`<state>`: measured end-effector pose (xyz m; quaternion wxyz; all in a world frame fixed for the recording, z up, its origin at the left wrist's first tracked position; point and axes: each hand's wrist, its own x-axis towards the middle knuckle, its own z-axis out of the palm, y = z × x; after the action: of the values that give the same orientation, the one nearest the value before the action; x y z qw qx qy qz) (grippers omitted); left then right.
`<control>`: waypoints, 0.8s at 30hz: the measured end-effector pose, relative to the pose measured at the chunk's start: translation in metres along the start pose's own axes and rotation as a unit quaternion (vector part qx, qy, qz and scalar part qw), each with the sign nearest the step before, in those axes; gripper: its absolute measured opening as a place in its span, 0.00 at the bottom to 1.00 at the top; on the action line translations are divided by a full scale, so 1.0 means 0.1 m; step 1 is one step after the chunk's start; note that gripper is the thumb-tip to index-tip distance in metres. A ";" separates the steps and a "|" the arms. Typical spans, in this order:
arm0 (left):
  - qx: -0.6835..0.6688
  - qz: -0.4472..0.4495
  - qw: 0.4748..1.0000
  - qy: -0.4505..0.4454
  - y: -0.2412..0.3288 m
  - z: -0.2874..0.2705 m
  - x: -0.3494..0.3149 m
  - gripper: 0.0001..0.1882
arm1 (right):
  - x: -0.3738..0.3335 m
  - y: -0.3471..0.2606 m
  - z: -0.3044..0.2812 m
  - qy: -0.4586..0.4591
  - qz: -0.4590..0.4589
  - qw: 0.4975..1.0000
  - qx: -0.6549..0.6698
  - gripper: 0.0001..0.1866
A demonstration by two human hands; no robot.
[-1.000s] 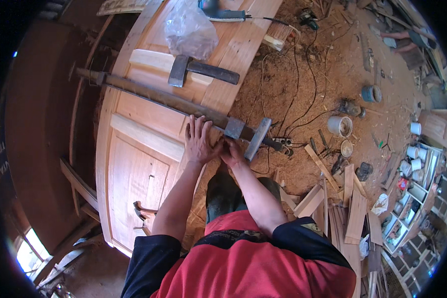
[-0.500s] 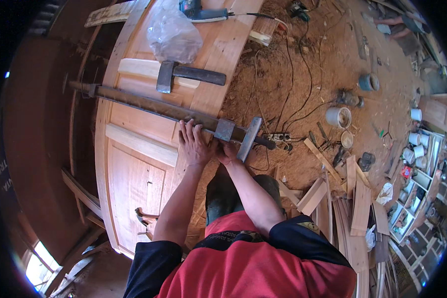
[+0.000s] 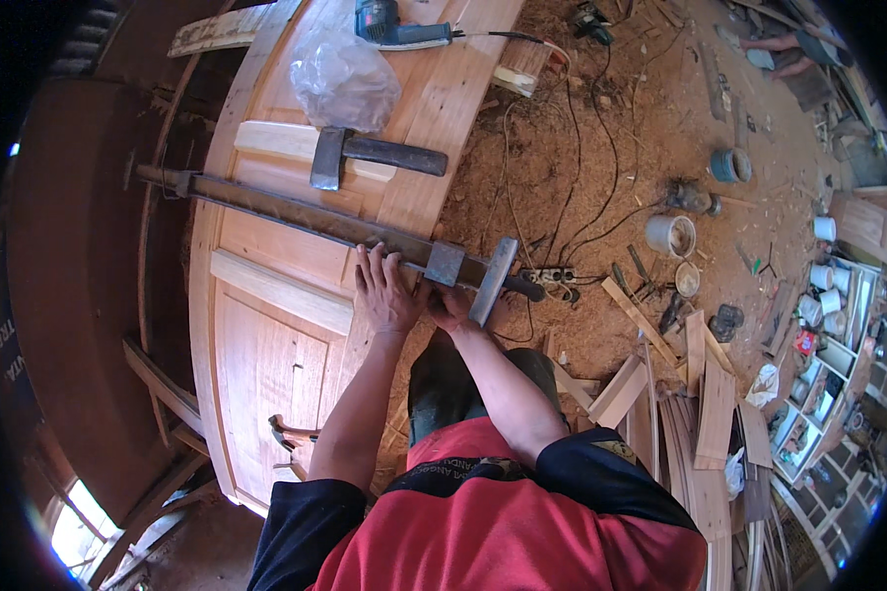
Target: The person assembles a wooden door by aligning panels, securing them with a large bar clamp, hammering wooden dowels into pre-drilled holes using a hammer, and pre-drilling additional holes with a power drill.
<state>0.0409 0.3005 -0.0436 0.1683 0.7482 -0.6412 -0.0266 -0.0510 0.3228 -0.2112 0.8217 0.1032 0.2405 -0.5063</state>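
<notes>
A long metal bar clamp (image 3: 296,212) lies across a panelled wooden door (image 3: 266,335), its sliding jaw (image 3: 445,264) and end plate (image 3: 495,281) past the door's near edge. My left hand (image 3: 386,294) rests at that edge beside the bar, fingers stretched out and fingertips touching the clamp. Just right of it, my right hand (image 3: 450,307) is tucked under the jaw, next to the end plate. The clamp hides most of its fingers, so its grip cannot be made out.
On the door lie a hatchet-like tool (image 3: 379,156), a clear plastic bag (image 3: 345,84), a power drill (image 3: 394,28) and a hammer (image 3: 288,430). Cables and a power strip (image 3: 550,278) lie on the shavings-covered floor. Buckets (image 3: 670,234) and wood offcuts (image 3: 715,414) are to the right.
</notes>
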 end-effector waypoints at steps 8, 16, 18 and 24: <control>-0.004 -0.003 1.000 -0.015 -0.01 -0.03 0.00 0.40 | 0.02 0.01 -0.07 0.057 0.020 0.998 -0.032 0.13; -0.008 -0.001 1.000 -0.008 -0.01 -0.03 0.00 0.40 | 0.19 0.08 -0.35 0.009 0.012 1.000 -0.002 0.16; -0.003 0.002 1.000 -0.013 0.00 -0.04 0.00 0.40 | 0.12 0.05 -0.42 0.020 0.017 1.000 -0.003 0.16; 0.008 0.001 1.000 -0.026 0.01 -0.05 0.00 0.40 | -0.50 -0.66 -0.62 0.164 0.071 0.952 -0.248 0.10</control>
<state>0.0411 0.3016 -0.0389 0.1455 0.7479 -0.6465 -0.0405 -0.1459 0.3566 -0.2343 0.8047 -0.0054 0.4816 -0.3470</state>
